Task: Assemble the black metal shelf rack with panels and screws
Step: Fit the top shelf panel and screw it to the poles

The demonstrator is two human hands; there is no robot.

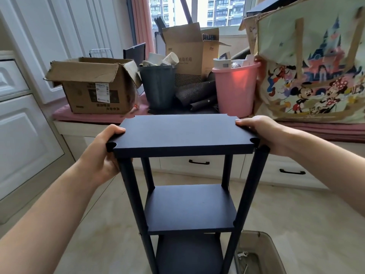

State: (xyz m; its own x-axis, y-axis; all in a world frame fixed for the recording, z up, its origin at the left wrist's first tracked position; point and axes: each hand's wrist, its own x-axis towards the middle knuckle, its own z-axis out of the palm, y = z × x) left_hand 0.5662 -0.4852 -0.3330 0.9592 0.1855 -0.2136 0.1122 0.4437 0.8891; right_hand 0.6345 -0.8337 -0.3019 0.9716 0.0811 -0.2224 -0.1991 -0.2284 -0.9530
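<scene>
The black shelf rack stands upright on the floor in front of me, with three panels on round black legs (131,186). Its top panel (181,133) lies across the leg tops, slightly tilted, and the near corner notches sit off the leg ends. My left hand (104,153) grips the panel's left edge, thumb on top and fingers underneath. My right hand (262,133) grips the right edge in the same manner. Below are the middle panel (190,206) and the bottom panel (189,254).
A grey tray (262,254) holding small hardware sits on the floor at the lower right. Behind the rack a window bench carries a cardboard box (94,86), a dark bin (158,86), a pink bucket (236,89) and a cartoon-print bag (310,66). White cabinets (21,125) line the left.
</scene>
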